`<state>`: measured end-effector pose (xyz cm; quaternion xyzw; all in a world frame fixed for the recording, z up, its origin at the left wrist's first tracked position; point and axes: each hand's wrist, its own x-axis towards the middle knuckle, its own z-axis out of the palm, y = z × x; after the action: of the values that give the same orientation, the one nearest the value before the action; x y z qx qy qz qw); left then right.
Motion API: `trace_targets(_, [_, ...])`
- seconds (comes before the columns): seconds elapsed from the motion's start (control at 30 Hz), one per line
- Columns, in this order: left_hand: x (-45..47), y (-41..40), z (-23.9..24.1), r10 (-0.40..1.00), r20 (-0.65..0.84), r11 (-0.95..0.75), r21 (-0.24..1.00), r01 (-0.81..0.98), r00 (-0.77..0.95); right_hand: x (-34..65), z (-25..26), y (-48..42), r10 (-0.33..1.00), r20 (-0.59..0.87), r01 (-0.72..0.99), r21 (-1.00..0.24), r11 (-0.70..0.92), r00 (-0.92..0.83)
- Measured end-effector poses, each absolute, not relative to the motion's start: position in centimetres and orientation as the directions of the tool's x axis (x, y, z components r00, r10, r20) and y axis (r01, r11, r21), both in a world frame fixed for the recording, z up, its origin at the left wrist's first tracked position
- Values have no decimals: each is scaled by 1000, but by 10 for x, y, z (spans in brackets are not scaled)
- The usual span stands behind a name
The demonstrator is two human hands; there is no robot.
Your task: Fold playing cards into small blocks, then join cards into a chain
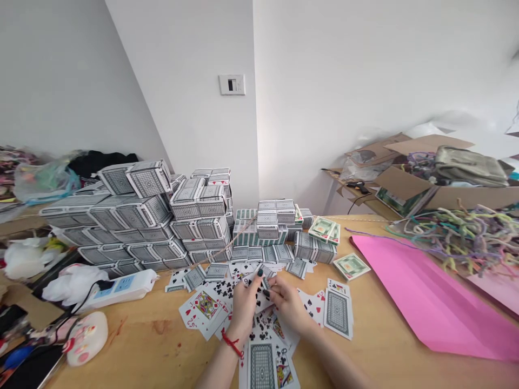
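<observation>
My left hand (244,297), with a red string bracelet at the wrist, closes on playing cards near the middle of the table. My right hand (288,303) meets it, its fingers pinched on a patterned-back playing card (265,271). The fingertips partly hide how many cards are held. Under and around both hands lie loose playing cards (206,308), some face up, some face down. A face-down card (261,364) lies nearest me. More cards (338,310) overlap to the right of my right hand.
Large stacks of banded card decks (141,210) stand at the back left, smaller stacks (275,213) behind my hands. Green card boxes (352,266) sit right. Pink paper (430,302), tangled yarn (454,232) and an open carton (458,194) lie farther right. A power strip (121,289) is left.
</observation>
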<state>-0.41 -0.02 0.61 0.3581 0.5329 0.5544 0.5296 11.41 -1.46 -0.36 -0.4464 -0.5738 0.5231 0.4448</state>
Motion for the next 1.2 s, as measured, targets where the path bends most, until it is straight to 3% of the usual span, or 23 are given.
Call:
trace_targets(0.1, [-7, 2, 6, 977, -206, 178, 927, -331, -50, 124, -9, -4, 975, -60, -180, -979, -100, -213])
trace_targets(0.23, [-10, 7, 6, 969, -236, 247, 877, -411, 80, 135, -14, 6, 984, -105, -283, -948, -143, -146])
trace_targets(0.37, [-13, 9, 4, 973, -227, 230, 930, -287, 42, 138, -12, 6, 984, -103, -270, -953, -139, -145])
trace_targets(0.53, [-16, 8, 4, 993, -114, 111, 987, -115, -21, 139, -6, 3, 986, -91, -175, -978, -115, -138])
trace_targets(0.7, [-17, 6, 5, 993, -75, 78, 996, -30, 96, 141, -1, 3, 988, -123, -250, -958, -144, -97])
trace_targets(1.2, [-18, 8, -3, 993, -56, 65, 994, -85, 101, 141, 0, 1, 981, -100, -343, -927, -153, -166])
